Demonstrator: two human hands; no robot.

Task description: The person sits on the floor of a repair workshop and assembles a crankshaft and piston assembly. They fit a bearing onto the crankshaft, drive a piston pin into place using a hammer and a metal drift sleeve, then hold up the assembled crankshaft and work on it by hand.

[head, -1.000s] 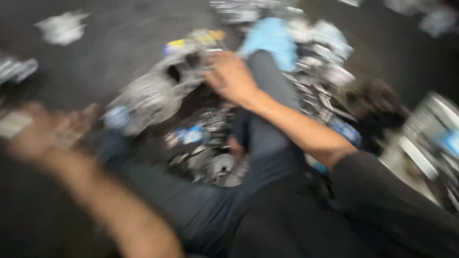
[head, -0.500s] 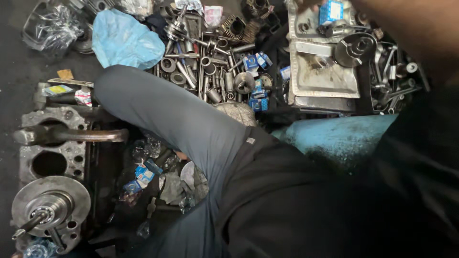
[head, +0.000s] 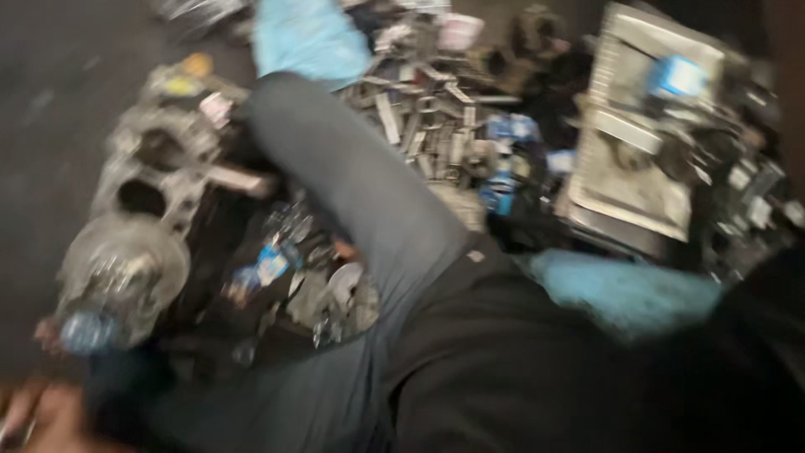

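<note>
At the near left corner a blurred hand [head: 38,419] shows only in part, cut by the picture's edge. Whether its fingers are apart or together cannot be told, though something small and pale seems to sit against them. This looks to be the left hand; the right hand is out of view.

Nearest to that hand, just up and to the right, stands a round metal disc [head: 122,268] on the near end of a grey engine block [head: 159,176], which lies on the dark floor [head: 50,101] at the left and runs away toward the far side. A blue-capped bottle [head: 84,331] lies beside the disc, close to the hand.

A leg in grey trousers [head: 352,193] crosses the middle, from the near side up to the far left, with its knee bent over the block. Under the knee lies a heap of small metal parts and blue wrappers [head: 277,268].

Farther off, to the right of the leg, a pile of bolts and tools [head: 428,117] spreads out. A flat metal pan [head: 637,168] sits at the far right. A light blue bag [head: 306,38] lies at the far side, and a blue cloth [head: 625,289] lies near the right, beside the dark-clad lap [head: 520,369].
</note>
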